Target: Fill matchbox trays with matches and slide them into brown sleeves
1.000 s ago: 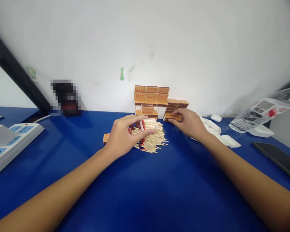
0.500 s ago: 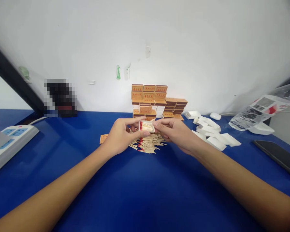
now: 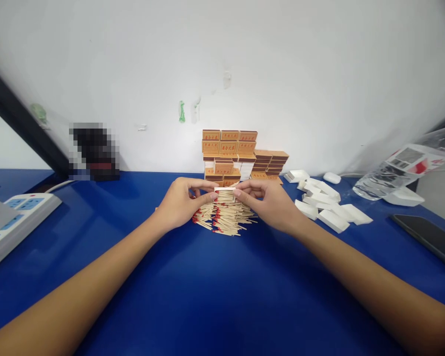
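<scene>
Between my two hands is a small white matchbox tray, tilted so that mainly its upper edge shows, with matches in it. My left hand pinches its left end between thumb and fingers. At the right end, my right hand grips it the same way. Just below and behind the fingers lies a loose pile of red-headed matches on the blue table. Which matches are in the tray and which lie on the pile is hard to separate here.
Stacked orange matchboxes stand against the wall behind the pile. To the right are several white trays, a clear plastic bottle, a white earphone case and a dark phone. A power strip lies at the left.
The tray has tipped from facing me to a steeper angle and sits slightly lower. My left hand has shifted its thumb back toward the tray's left end, and my right hand has moved slightly left.
</scene>
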Motion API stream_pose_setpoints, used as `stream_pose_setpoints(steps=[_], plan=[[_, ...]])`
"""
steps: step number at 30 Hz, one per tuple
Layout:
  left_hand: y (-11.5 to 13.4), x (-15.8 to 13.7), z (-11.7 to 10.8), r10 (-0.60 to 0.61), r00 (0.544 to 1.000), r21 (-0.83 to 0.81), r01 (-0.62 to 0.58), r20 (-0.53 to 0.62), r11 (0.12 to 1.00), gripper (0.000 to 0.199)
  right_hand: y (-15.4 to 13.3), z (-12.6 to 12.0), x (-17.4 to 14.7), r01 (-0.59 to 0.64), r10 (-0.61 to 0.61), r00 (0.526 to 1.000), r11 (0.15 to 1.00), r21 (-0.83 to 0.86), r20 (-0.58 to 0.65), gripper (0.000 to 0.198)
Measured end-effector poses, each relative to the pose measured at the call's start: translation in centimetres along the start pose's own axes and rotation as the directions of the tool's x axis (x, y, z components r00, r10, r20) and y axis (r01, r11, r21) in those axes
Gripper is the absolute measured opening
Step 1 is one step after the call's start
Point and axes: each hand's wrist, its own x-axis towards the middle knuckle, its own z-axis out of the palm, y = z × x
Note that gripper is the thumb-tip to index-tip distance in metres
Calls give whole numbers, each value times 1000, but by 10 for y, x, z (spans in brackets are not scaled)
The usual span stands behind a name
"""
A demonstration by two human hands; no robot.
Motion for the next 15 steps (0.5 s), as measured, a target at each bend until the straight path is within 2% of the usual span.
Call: stream_pose_setpoints(steps=[4,7,12,15], plan=[[1,0,-2,28,999,18,-28,-20,999,24,0,0,-4,121,-140,987,969,-216,-74,25],[3,0,-5,54,998,22,-54,-12,998,23,0,0,-8,228,-265,961,917,-328,-73,19],[8,1,-12,134,991,16,-134,-15,991,20,6,-2,-11,436,-507,861,760,-481,-21,20],[15,0,-15,155,987,15,-155,-28,988,20,5,-4,-11,463,-575,817,700,-544,-44,21]])
